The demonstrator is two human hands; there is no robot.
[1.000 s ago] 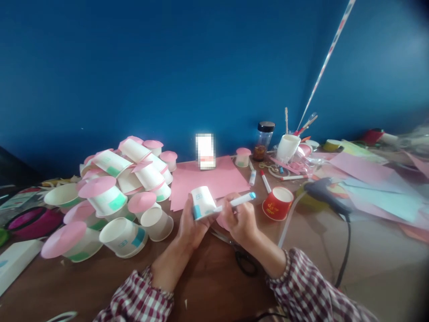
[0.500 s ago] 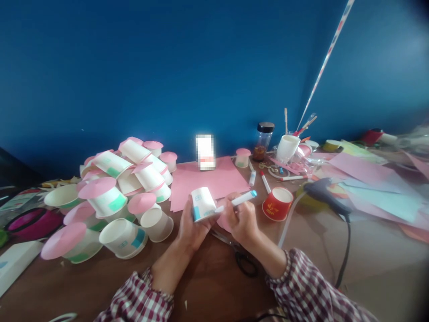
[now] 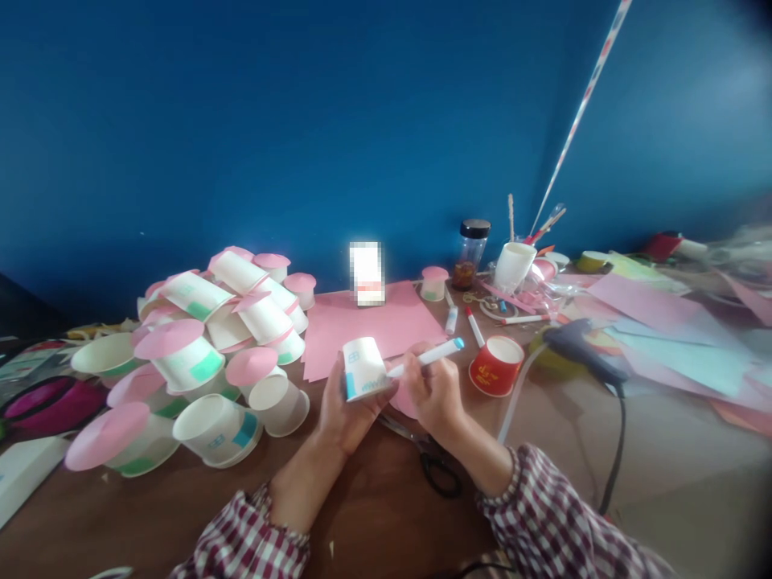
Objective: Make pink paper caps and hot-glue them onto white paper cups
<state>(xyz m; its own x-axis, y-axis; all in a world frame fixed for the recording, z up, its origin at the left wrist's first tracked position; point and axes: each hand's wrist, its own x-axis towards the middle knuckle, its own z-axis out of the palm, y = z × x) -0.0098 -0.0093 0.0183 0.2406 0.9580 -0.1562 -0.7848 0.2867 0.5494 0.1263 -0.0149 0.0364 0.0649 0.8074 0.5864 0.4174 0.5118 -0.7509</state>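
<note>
My left hand [image 3: 342, 414] is wrapped round a white paper cup [image 3: 363, 366], which sits bottom up and slightly tilted. The cup bears a blue door, a blue window and a row of zigzag marks near its rim. In my right hand [image 3: 433, 394] is a white marker pen [image 3: 431, 354] with a light blue end; its tip touches the cup's lower right side. Under my hands lie a pink paper disc [image 3: 405, 400], partly hidden, and scissors with black handles [image 3: 440, 474].
Many paper cups with pink paper roofs [image 3: 181, 346] are heaped at the left. Pink sheets [image 3: 404, 314] lie behind my hands. To the right stand a red paper cup [image 3: 496, 366] and a glue gun [image 3: 582, 346]. A jar [image 3: 469, 253] is by the blue wall.
More blue zigzag marks show along the cup's rim, where the marker tip stays. The whole view has shifted slightly; both hands keep their hold.
</note>
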